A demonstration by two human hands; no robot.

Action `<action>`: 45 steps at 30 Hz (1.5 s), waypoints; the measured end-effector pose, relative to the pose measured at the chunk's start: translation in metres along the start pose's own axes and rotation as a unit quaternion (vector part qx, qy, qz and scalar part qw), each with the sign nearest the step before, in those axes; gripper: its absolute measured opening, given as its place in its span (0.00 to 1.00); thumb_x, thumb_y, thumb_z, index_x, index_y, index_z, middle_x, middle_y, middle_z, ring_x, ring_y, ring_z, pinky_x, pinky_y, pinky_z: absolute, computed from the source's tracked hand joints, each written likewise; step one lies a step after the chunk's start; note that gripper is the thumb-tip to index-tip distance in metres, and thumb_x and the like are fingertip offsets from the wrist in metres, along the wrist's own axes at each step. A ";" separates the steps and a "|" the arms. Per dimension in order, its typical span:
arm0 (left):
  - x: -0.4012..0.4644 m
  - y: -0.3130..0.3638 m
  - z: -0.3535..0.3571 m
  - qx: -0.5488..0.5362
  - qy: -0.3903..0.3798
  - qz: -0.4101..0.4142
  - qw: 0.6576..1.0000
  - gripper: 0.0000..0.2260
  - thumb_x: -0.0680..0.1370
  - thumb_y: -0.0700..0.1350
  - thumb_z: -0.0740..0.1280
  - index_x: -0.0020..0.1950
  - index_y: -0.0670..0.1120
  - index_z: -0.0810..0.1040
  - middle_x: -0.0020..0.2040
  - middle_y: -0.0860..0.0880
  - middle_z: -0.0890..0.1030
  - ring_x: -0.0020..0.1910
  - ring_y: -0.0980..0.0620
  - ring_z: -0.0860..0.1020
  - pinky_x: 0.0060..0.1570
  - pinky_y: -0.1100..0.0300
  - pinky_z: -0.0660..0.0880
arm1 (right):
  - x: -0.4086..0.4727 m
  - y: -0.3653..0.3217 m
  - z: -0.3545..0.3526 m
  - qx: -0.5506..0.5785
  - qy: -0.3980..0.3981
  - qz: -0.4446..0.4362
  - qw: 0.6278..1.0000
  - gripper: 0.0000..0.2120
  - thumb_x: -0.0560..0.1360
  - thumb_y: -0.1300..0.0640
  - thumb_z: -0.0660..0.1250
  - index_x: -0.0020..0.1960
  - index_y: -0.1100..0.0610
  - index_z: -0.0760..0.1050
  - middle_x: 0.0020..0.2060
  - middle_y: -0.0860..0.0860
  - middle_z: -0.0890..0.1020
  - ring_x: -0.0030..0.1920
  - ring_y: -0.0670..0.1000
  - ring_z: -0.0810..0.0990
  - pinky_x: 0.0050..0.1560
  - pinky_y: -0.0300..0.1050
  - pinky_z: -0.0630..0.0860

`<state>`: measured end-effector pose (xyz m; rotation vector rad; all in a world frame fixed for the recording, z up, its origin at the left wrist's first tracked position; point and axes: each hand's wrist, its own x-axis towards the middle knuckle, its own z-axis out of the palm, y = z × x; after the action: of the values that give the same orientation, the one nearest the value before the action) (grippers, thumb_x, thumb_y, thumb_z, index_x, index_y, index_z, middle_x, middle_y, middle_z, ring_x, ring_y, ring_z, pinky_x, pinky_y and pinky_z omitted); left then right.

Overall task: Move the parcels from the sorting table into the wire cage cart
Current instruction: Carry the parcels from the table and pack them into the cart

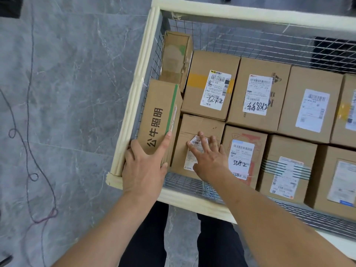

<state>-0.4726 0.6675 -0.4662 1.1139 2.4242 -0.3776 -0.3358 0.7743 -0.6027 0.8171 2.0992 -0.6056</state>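
The wire cage cart (pixel 134 105) with cream padded rims holds several brown cardboard parcels. A narrow parcel with black Chinese print and a green stripe (pixel 159 116) stands on edge against the cart's left wall. My left hand (pixel 143 168) grips its near end, thumb on one side and fingers on the other. My right hand (pixel 209 157) lies flat, fingers spread, on the labelled parcel (pixel 200 128) just right of it. The sorting table is out of view.
More labelled parcels fill the cart to the right, such as one marked 5082 (pixel 243 151) and one with yellow tape (pixel 210 85). Another narrow box (pixel 176 56) stands in the far left corner. Grey stone floor (pixel 67 93) with a thin cable (pixel 32 170) lies left.
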 end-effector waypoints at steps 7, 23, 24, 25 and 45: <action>0.007 0.000 0.012 -0.011 -0.004 -0.006 1.000 0.41 0.81 0.57 0.68 0.79 0.72 0.39 0.68 0.40 0.59 0.63 0.43 0.68 0.52 0.50 0.78 | 0.001 0.000 -0.006 0.003 -0.003 -0.012 1.000 0.40 0.83 0.42 0.61 0.81 0.35 0.33 0.79 0.50 0.25 0.82 0.65 0.35 0.80 0.66 0.48; 0.039 -0.009 0.034 -0.094 -0.069 0.001 0.993 0.44 0.79 0.42 0.73 0.78 0.75 0.49 0.75 0.42 0.53 0.59 0.42 0.73 0.53 0.47 0.79 | -0.006 -0.010 -0.019 0.084 0.050 -0.015 0.995 0.34 0.82 0.51 0.62 0.83 0.43 0.49 0.84 0.51 0.42 0.83 0.65 0.45 0.78 0.62 0.58; 0.040 -0.010 0.035 -0.102 -0.070 0.004 0.992 0.44 0.78 0.41 0.73 0.77 0.75 0.50 0.76 0.43 0.52 0.59 0.41 0.74 0.54 0.46 0.80 | -0.007 -0.012 -0.021 0.100 0.063 -0.015 0.993 0.33 0.82 0.51 0.62 0.82 0.44 0.52 0.84 0.52 0.45 0.82 0.65 0.48 0.78 0.62 0.59; 0.041 -0.011 0.037 -0.108 -0.070 0.006 0.992 0.44 0.78 0.41 0.72 0.77 0.75 0.51 0.78 0.43 0.51 0.59 0.41 0.75 0.55 0.45 0.80 | -0.007 -0.014 -0.022 0.117 0.083 -0.018 0.990 0.31 0.82 0.52 0.62 0.81 0.45 0.54 0.84 0.53 0.49 0.82 0.65 0.52 0.77 0.62 0.61; 0.044 -0.011 0.005 -0.040 -0.032 0.178 0.983 0.28 0.83 0.45 0.63 0.83 0.50 0.59 0.84 0.49 0.55 0.82 0.41 0.56 0.78 0.44 0.61 | -0.052 -0.039 -0.072 0.171 0.144 -0.048 0.974 0.30 0.83 0.55 0.59 0.83 0.48 0.57 0.83 0.52 0.57 0.81 0.58 0.56 0.76 0.57 0.63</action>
<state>-0.5052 0.6863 -0.4914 1.4392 2.1078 -0.1935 -0.3743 0.7767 -0.5137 1.0496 2.3417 -0.9687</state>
